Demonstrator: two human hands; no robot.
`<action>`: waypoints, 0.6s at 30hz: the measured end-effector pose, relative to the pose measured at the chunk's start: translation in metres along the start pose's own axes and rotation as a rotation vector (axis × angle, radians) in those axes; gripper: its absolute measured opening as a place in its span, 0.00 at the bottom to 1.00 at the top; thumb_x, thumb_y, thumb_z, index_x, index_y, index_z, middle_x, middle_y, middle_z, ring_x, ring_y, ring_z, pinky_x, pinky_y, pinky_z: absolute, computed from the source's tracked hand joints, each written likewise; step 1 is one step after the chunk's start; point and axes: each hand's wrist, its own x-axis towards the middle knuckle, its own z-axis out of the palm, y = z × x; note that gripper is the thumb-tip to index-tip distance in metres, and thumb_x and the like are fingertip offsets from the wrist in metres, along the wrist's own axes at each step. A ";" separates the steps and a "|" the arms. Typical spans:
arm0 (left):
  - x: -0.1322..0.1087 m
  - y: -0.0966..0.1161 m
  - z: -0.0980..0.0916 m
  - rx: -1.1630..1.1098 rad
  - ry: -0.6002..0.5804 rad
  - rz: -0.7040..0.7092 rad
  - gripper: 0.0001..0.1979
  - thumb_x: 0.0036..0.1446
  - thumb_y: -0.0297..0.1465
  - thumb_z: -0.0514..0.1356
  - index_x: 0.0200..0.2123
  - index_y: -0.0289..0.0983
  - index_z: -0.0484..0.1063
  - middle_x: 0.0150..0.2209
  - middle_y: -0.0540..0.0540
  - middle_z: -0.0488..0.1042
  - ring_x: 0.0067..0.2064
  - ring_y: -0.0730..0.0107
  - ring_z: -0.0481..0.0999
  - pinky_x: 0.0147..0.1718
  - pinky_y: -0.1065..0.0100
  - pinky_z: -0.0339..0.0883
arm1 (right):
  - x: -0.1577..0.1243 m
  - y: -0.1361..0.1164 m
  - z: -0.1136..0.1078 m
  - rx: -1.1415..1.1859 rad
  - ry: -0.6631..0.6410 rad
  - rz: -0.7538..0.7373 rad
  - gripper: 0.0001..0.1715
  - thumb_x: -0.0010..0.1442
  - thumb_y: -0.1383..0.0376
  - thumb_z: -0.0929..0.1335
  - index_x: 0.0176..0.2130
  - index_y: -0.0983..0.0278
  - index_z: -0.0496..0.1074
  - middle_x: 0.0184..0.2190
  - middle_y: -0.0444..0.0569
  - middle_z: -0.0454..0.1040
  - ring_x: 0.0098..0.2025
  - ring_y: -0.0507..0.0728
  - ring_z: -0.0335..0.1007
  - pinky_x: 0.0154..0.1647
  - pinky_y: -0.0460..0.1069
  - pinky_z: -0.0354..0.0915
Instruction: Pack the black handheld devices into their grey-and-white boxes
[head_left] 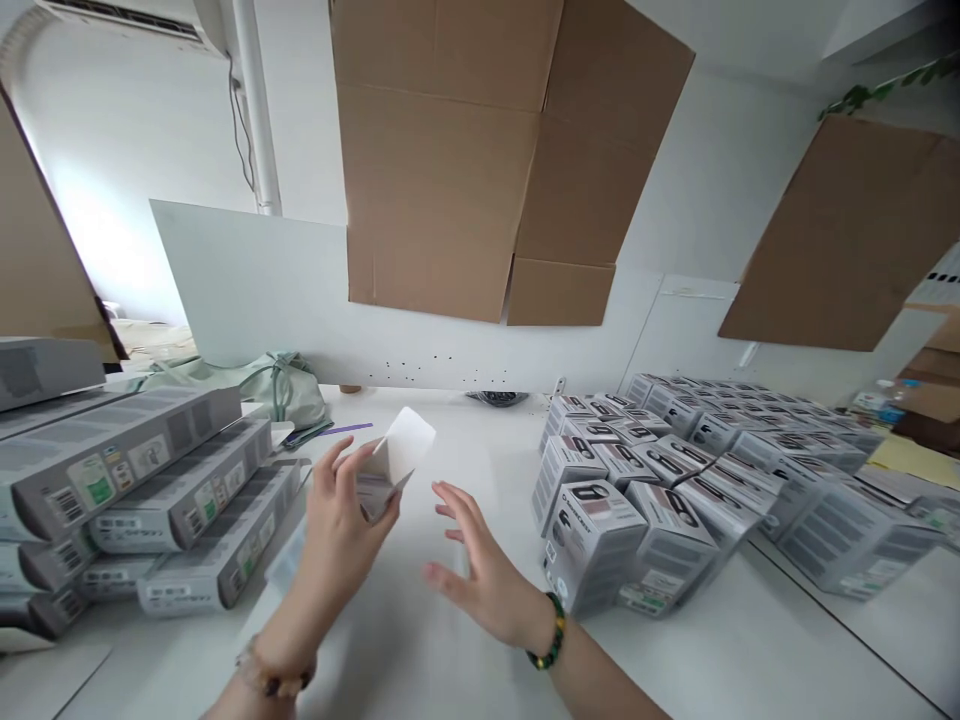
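Ok so it's just the head cam here, and from the middle of the frame your left hand sits around 7 o'clock, fingers wrapped in a narrow grip on a small grey-and-white carton. A white flap sticks up out of the carton, tilted toward 1 o'clock. Your right hand is down at 6 o'clock, wide open with the fingers spread, just beside the carton but not touching it as far as I can see, with a beaded bracelet on that wrist. Both hands are over a white table. At 8 o'clock there's a pile of grey product boxes lying on their sides, barcodes showing. Around 4 o'clock you've got a big crowd of upright boxes packed close together, and they look like the same sort of retail packaging. A pale green cloth bag slumps at 9 o'clock with a purple pen nearby, though it's too small to be sure that's what it is. Up at 12 o'clock, flattened cardboard sheets cover the wall.
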 end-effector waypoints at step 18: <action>-0.029 0.010 0.021 -0.493 -0.381 -0.040 0.21 0.63 0.40 0.58 0.58 0.54 0.60 0.70 0.46 0.41 0.70 0.47 0.50 0.61 0.41 0.59 | 0.031 0.036 -0.028 0.073 0.032 -0.220 0.38 0.63 0.37 0.54 0.60 0.52 0.67 0.57 0.51 0.67 0.64 0.60 0.56 0.68 0.59 0.53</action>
